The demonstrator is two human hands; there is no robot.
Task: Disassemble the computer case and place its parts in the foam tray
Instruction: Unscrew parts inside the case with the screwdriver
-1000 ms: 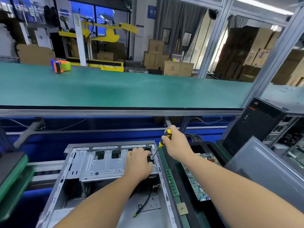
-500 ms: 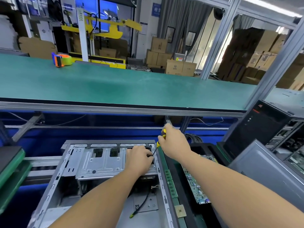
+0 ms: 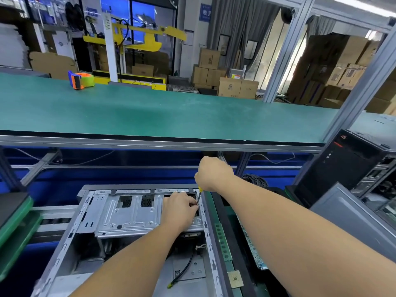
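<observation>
Unscrewing the drive cage

My right hand (image 3: 211,173) has raised the gripped screwdriver (image 3: 198,195) steeper; left hand (image 3: 180,209) pinches beside its tip on the drive cage (image 3: 128,213), screw likely loosening.

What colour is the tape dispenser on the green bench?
The tape dispenser is orange and blue, holding a lime-green roll; seen in the head view.

Silver-grey computer case (image 3: 120,213), yellow screwdriver (image 3: 199,189) handle, green bench top (image 3: 162,112), orange-green tape dispenser (image 3: 82,80)
</observation>
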